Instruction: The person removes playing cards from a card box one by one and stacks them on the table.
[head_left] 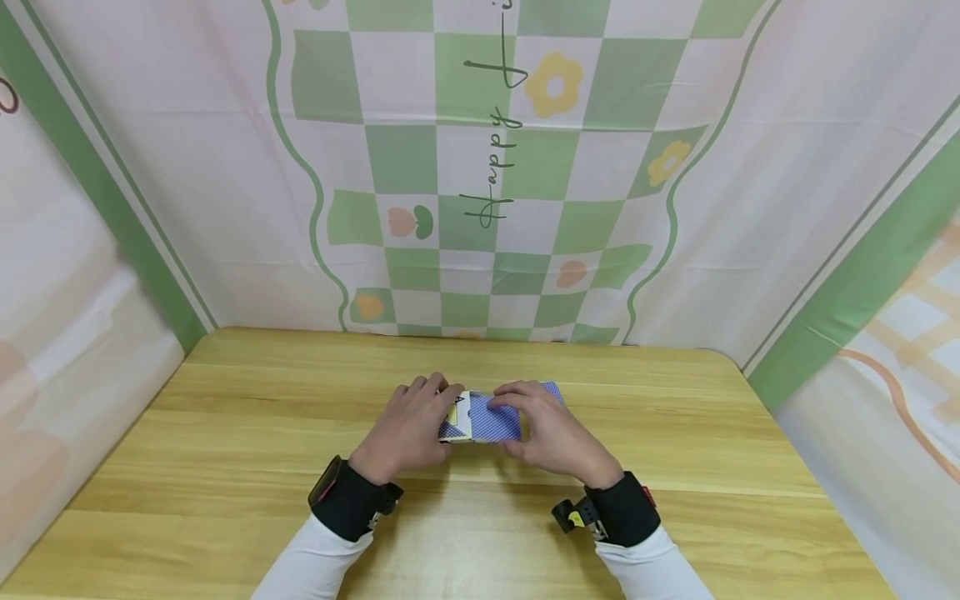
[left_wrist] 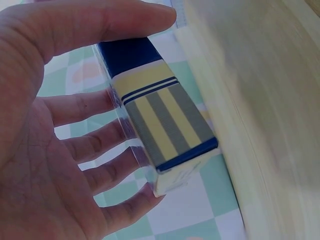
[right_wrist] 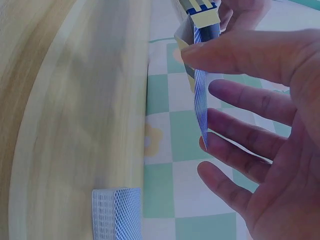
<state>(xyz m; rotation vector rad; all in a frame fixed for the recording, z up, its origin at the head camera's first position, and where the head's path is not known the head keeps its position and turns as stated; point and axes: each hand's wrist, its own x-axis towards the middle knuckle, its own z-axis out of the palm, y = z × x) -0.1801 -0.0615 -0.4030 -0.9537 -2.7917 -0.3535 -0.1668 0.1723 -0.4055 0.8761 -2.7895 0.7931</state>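
My left hand (head_left: 408, 425) grips a playing-card box (left_wrist: 165, 110), thumb on one narrow edge and fingertips along the opposite one. The box has a dark blue end and cream and grey stripes. At the box's open end, my right hand (head_left: 551, 429) pinches a blue-backed playing card (right_wrist: 200, 100) between thumb and fingers. Part of the card is within the box's flap (right_wrist: 185, 37); whether it is one card or a few I cannot tell. A deck of blue-patterned cards (right_wrist: 127, 215) lies on the table, partly hidden behind the right hand in the head view.
The pale wooden table (head_left: 225, 467) reaches back to a hanging cloth (head_left: 480, 167) with green checks, flowers and lettering. More cloth hangs at the left and right sides. Black bands (head_left: 626, 508) with small cameras sit on both wrists.
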